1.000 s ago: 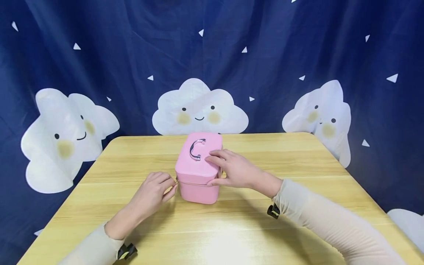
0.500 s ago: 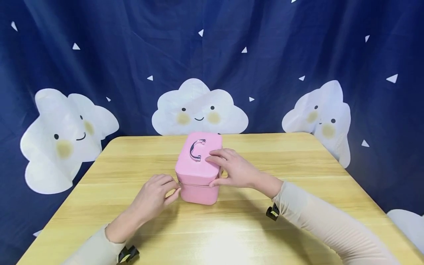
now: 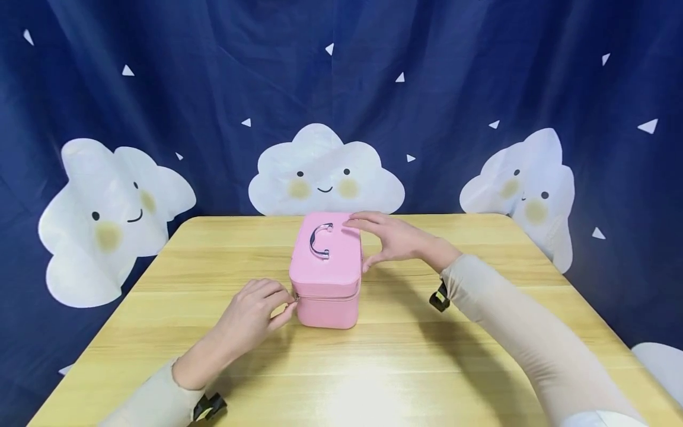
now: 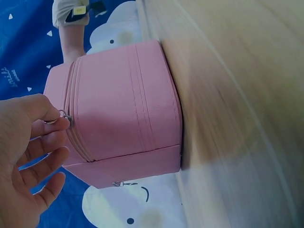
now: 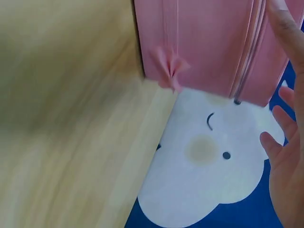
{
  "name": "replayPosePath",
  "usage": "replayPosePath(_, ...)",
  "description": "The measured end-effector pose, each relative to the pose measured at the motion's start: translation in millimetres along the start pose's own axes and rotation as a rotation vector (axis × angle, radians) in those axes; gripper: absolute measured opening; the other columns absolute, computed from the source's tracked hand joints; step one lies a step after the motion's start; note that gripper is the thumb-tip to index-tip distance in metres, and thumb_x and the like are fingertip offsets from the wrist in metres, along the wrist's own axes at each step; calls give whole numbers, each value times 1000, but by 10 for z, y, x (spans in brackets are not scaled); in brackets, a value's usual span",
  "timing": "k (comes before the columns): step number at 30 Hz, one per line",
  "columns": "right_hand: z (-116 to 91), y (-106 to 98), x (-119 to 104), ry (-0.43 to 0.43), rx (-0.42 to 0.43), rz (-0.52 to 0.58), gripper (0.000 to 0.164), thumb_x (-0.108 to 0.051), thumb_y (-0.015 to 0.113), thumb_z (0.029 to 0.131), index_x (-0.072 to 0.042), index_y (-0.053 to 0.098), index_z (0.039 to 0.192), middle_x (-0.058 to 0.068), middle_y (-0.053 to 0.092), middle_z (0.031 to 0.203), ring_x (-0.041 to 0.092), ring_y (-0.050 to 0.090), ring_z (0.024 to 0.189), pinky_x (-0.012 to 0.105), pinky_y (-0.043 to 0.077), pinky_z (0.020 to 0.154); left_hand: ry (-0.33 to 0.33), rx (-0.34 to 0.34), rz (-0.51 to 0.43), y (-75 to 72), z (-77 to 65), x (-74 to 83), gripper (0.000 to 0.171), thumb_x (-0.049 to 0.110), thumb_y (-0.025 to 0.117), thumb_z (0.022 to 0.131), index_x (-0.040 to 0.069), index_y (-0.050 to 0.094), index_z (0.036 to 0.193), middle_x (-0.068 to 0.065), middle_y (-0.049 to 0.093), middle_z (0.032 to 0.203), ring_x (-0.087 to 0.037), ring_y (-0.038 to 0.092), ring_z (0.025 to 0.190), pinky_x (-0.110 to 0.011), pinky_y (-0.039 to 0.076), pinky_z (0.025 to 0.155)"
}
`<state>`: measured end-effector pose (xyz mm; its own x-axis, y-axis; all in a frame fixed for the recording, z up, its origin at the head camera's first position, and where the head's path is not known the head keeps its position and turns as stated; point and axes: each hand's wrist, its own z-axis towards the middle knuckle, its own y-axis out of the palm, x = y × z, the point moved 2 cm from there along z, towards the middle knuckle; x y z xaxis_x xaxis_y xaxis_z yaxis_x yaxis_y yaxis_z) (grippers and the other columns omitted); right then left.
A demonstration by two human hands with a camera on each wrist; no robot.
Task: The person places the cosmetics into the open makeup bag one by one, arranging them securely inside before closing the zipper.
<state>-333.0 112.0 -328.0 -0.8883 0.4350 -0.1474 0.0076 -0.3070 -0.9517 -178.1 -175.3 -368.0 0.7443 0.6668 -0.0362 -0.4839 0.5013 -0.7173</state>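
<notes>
A pink box-shaped case [image 3: 328, 313] with a lid and a zipper round its side stands upright on the table. A silver handle [image 3: 313, 242] is fixed on its top. At the front left corner my left hand [image 3: 246, 317] pinches the zipper pull [image 4: 68, 118] between thumb and index finger; the other fingers are loosely curled. My right hand [image 3: 404, 238] is at the case's right side, its fingers extended over the lid edge and the thumb against the side by the zipper. In the right wrist view a pink bow [image 5: 170, 70] shows low on the case.
The case stands on a light wooden table [image 3: 453, 367]. Behind it hangs a dark blue curtain [image 3: 213, 71] with white clouds and small triangles. A small metal piece [image 4: 124, 184] sits on another side of the case in the left wrist view.
My right hand has slid away from me along the case's right side, off the front corner. The left hand has moved slightly right and toward me with the zipper pull.
</notes>
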Motion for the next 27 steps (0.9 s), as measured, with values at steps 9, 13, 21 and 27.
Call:
replayPosePath(9,43,61,153,15,-70,-11,98,-62,76,71,-16,41,150,9,32,157,29,29,143,48,28,114,-14,-13,2,21,-28,-49,6,17,71,82,13,67,80,4,63,80,-19,63,80,-38,52,70)
replayPosePath(13,24,72,149,31,-43,-22,97,-67,73,71,-18,42,149,8,33,156,30,33,140,49,31,112,-26,-16,12,19,-37,-91,7,18,70,84,12,68,80,3,64,80,-19,63,79,-38,52,71)
replayPosePath(21,-116,72,74,27,58,-112,83,-63,68,80,-14,48,144,15,43,146,35,41,133,51,36,108,-60,-22,43,15,-29,-160,6,17,70,83,12,69,80,2,64,80,-20,62,79,-38,52,70)
replayPosePath(27,-254,64,4,56,128,-159,71,-54,71,83,-15,53,140,14,48,139,33,45,127,48,39,106,-88,-15,73,33,-16,-234,8,16,74,81,9,70,79,0,64,79,-22,63,78,-40,51,68)
